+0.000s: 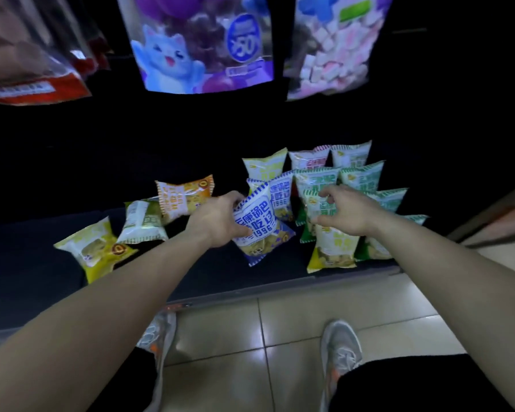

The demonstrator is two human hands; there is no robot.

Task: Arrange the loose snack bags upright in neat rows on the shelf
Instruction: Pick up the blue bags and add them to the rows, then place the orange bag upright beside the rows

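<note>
On a dark low shelf (36,254) my left hand (220,221) grips a blue-and-white snack bag (257,224), tilted, in front of another upright blue bag (281,191). My right hand (344,209) pinches the top of a green-and-white bag (312,203) within rows of upright bags at the right. A yellow bag (333,251) stands at the front of those rows. To the left, loose bags lie scattered: an orange one (185,196), a pale green one (142,223) and a yellow one (94,249).
Large bags hang above: a purple cat-print bag (199,46), a pink-and-white candy bag (336,46) and a red one (33,63) at the left. The shelf's front edge (280,285) meets a tiled floor (339,301), where my shoes (341,349) stand.
</note>
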